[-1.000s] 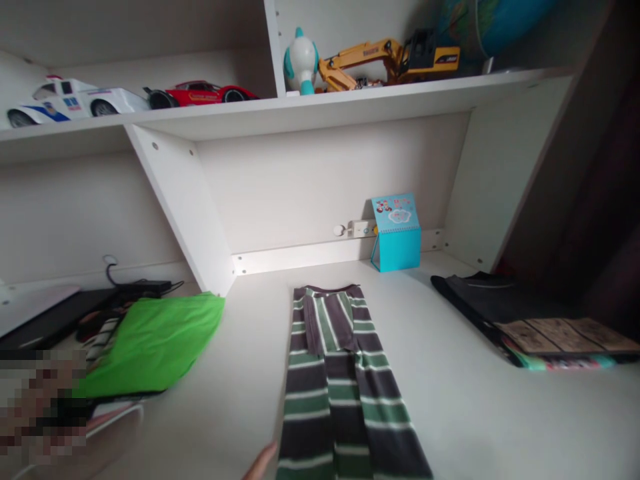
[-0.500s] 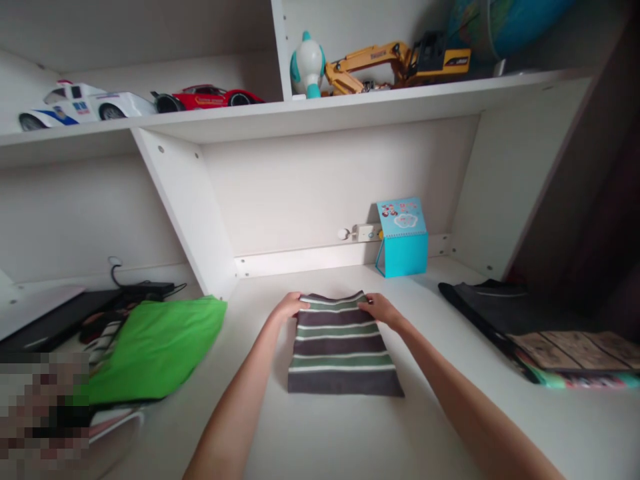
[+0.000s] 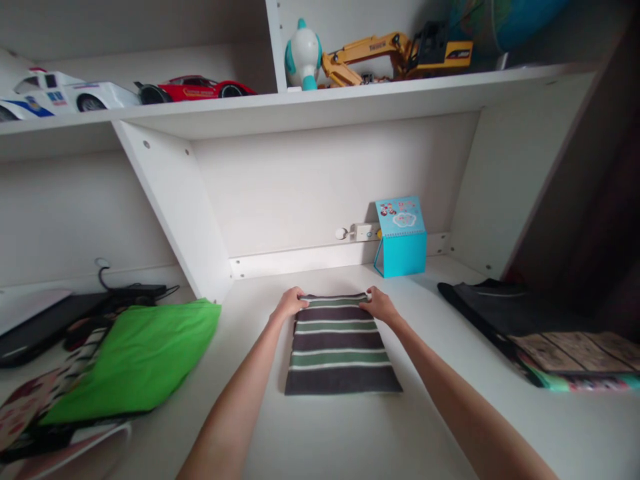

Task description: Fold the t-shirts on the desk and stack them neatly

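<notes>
Folded striped garment (image 3: 340, 347) — grey, green and white bands — lies flat on the white desk (image 3: 440, 413), centred in front of the person, near edge toward the camera and far edge toward the back panel.

Left hand (image 3: 290, 303): at the far left corner of the garment, fingers curled over the folded edge, pinching the cloth. Right hand (image 3: 380, 305): at the far right corner, fingers likewise closed on the edge. Both forearms reach in from the bottom of the frame, one on each side of the garment.

Surroundings:
- Blue desk calendar (image 3: 401, 235) stands upright at the back of the desk, beyond the right hand and apart from it. A white wall socket (image 3: 361, 231) sits just beside it on the back panel.
- Green cloth (image 3: 137, 360) lies on the left, well apart from the striped garment, resting on a pile of other fabrics.
- Dark folded clothes (image 3: 520, 320) lie on the right, with a patterned piece on the near part of that stack.
- Upper shelf (image 3: 350, 100): white toy car (image 3: 55, 97), red toy car (image 3: 195, 89), white-and-teal toy (image 3: 303, 57), yellow toy excavator (image 3: 400, 52) — in that order, left to right.
- Dark cable and flat dark items at the far left; details too dim to tell.
</notes>
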`<state>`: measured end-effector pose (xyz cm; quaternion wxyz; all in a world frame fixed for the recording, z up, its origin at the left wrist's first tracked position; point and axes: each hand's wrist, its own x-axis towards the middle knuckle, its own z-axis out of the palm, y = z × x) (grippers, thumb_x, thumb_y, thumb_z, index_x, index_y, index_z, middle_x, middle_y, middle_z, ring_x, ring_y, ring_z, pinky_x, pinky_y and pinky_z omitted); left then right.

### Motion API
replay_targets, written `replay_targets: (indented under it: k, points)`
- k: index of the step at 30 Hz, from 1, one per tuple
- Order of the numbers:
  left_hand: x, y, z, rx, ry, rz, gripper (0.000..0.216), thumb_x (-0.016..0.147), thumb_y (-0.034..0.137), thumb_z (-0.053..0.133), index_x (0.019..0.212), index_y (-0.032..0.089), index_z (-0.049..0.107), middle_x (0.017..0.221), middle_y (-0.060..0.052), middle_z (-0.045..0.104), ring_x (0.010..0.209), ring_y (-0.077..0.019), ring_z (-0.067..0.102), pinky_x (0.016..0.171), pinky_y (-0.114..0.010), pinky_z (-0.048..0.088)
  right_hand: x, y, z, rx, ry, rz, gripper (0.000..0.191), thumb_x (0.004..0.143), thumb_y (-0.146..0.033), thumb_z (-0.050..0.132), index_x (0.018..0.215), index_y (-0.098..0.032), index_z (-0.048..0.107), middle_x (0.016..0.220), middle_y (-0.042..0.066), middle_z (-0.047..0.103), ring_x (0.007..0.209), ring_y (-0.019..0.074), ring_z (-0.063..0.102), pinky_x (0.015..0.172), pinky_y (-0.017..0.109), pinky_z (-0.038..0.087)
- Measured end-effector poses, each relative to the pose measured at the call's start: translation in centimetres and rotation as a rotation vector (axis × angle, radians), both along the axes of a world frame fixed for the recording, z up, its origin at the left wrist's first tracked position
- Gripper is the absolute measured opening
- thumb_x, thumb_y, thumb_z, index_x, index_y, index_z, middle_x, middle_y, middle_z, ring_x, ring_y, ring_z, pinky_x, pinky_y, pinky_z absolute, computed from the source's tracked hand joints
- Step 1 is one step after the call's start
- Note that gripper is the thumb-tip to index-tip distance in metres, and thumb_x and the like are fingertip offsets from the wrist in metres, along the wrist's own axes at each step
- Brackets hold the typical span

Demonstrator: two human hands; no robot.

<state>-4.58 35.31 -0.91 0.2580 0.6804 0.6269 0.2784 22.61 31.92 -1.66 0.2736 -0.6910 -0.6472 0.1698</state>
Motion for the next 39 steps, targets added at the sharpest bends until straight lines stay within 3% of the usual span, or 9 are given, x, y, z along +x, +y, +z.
replay_targets:
  k: [5,9,14,17,20,22,25,32,39]
  points:
    - [0.3,-0.3,1.6,-0.013,0.008,-0.031,0.03,0.053,0.016,0.07,0.083,0.013,0.065,0.077,-0.004,0.065,0.08,-0.0206,0.059,0.069,-0.026,0.042,0.1,-0.6,1.9,-0.016,0.056,0.047,0.012,0.062,-0.02,0.065,0.067,-0.01,0.062,0.059,0.005,0.06,0.06,0.0175,0.057,0.052,0.024,0.037]
    - [0.6,-1.5,6.4,0.026,-0.095,-0.192,0.031,0.059,0.018,0.066,0.089,0.012,0.064,0.085,-0.006,0.066,0.082,-0.0189,0.059,0.073,-0.026,0.043,1.5,-2.8,7.6,0.134,0.123,0.091,0.009,0.068,-0.022,0.06,0.07,-0.013,0.061,0.062,0.001,0.06,0.06,0.0134,0.055,0.055,0.022,0.038]
    - [1.3,-4.2,13.2,0.288,-0.421,-0.449,0.04,0.065,0.029,0.066,0.1,0.013,0.053,0.092,-0.004,0.061,0.083,-0.0151,0.056,0.076,-0.028,0.043,1.3,-11.0,15.6,0.633,0.154,0.158,0.011,0.075,-0.024,0.054,0.082,-0.015,0.057,0.066,-0.001,0.055,0.06,0.0105,0.05,0.057,0.021,0.038]
    - [1.0,-4.5,13.6,0.37,-0.378,-0.47,0.027,0.067,0.026,0.064,0.089,0.013,0.053,0.087,-0.002,0.06,0.083,-0.0145,0.056,0.08,-0.029,0.043,-0.7,-16.9,17.4,0.738,0.057,0.396,0.014,0.078,-0.018,0.051,0.09,-0.017,0.057,0.073,0.0,0.056,0.064,0.0102,0.052,0.06,0.02,0.039]
    - [-0.2,-4.2,11.3,0.343,-0.165,-0.413,0.019,0.067,0.014,0.058,0.085,0.014,0.055,0.088,-0.004,0.061,0.087,-0.0169,0.057,0.083,-0.031,0.044,-2.1,-20.1,16.8,0.471,-0.082,0.86,0.023,0.083,-0.017,0.048,0.103,-0.019,0.058,0.086,0.003,0.061,0.076,0.0116,0.057,0.068,0.02,0.042]
    - [-0.7,-4.8,9.4,0.317,0.044,-0.301,0.026,0.066,0.007,0.054,0.091,0.015,0.057,0.096,-0.006,0.061,0.093,-0.0191,0.057,0.086,-0.032,0.043,-1.8,-20.0,15.5,0.301,-0.122,0.984,0.025,0.087,-0.022,0.044,0.108,-0.02,0.058,0.092,0.004,0.063,0.08,0.0131,0.059,0.07,0.022,0.043]
    - [0.2,-8.5,7.7,0.342,0.257,-0.269,0.03,0.074,0.008,0.05,0.101,0.016,0.058,0.106,-0.009,0.06,0.101,-0.0201,0.055,0.093,-0.033,0.039,0.3,-16.7,12.2,0.218,-0.136,0.797,0.028,0.089,-0.024,0.04,0.109,-0.02,0.059,0.1,0.006,0.063,0.086,0.0165,0.059,0.076,0.027,0.044]
    - [6.4,-20.5,5.7,0.298,0.354,-0.806,0.04,0.089,0.037,0.043,0.128,0.027,0.043,0.119,-0.003,0.055,0.107,-0.018,0.052,0.093,-0.029,0.038,3.9,-10.5,3.1,0.114,-0.259,0.568,0.028,0.086,-0.019,0.041,0.105,-0.017,0.062,0.107,0.007,0.062,0.101,0.02,0.055,0.089,0.031,0.041]
    - [3.8,-17.0,2.3,0.328,0.433,-0.558,0.028,0.091,0.034,0.038,0.109,0.028,0.059,0.115,-0.001,0.058,0.109,-0.019,0.05,0.102,-0.039,0.027,1.9,-15.4,3.0,0.128,-0.372,0.485,0.024,0.088,-0.025,0.04,0.092,-0.018,0.063,0.091,0.007,0.063,0.087,0.0198,0.059,0.076,0.029,0.043]
